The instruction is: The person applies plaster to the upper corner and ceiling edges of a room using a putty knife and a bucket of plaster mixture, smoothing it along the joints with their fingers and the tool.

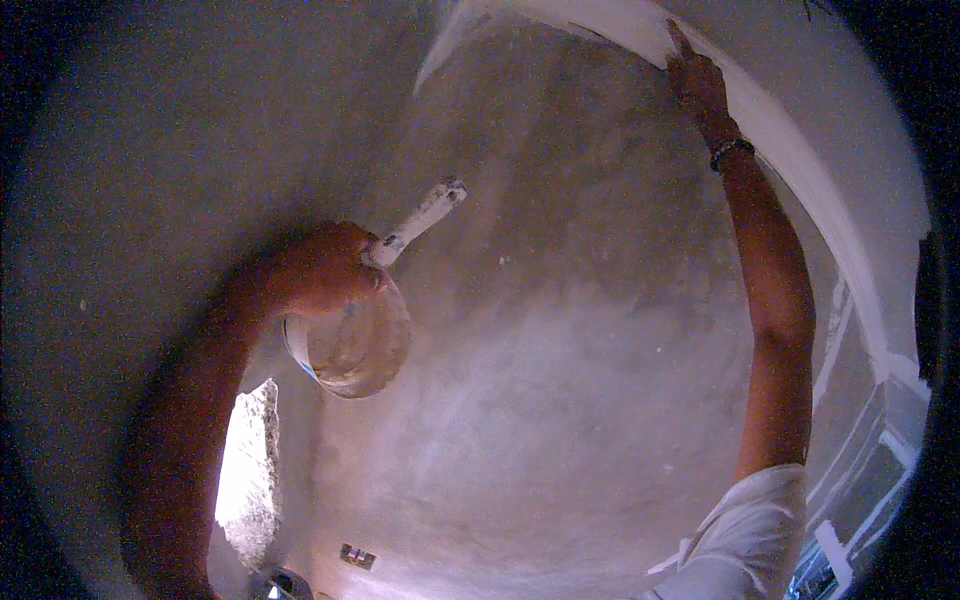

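My left hand (330, 265) is closed at the rim of a round, pale tub (358, 345), whose inside is smeared with light material. In the same grip is a flat, whitish, stained tool handle (425, 220) that sticks out up and to the right; the tool's working end is hidden. My right hand (702, 92) is raised far up at the right, against a white band (800, 150) along the edge of the wall. Its fingers look curled, with a thin dark shape pointing up from them. Whether that is a finger or a slim tool I cannot make out.
A patchy grey-brown wall (560, 300) fills the middle. A bright, rough-edged opening (248, 470) is at the lower left, and a small wall box (357, 557) sits low down. White-streaked frame pieces (870, 450) stand at the lower right.
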